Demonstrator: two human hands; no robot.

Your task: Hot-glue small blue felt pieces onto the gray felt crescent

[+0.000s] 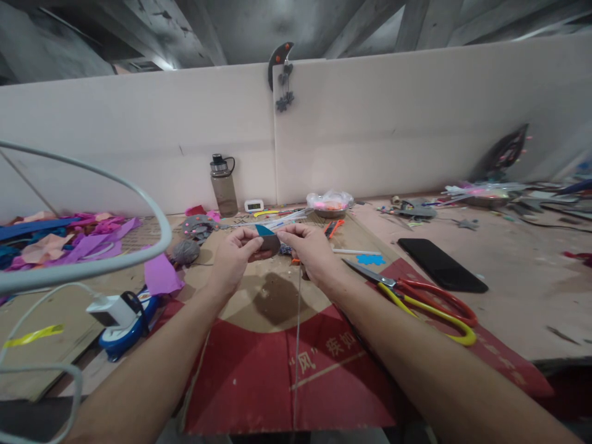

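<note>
Both my hands meet over a brown and red cardboard sheet (287, 370) on the table. My left hand (235, 256) and my right hand (311, 246) pinch the same small flat piece of felt (267, 239), grey with a teal corner, held between their fingertips. A thin grey thread (297, 345) hangs straight down from my right hand toward the near edge. Fingers of both hands are closed on the piece.
Scissors with red and yellow handles (425, 302) lie right of my right arm, a black phone (441, 265) beyond them. Purple and pink felt scraps (69, 243) pile at left. A grey bottle (224, 185), a bowl (330, 203) and a white partition stand behind. White cables (92, 265) cross at left.
</note>
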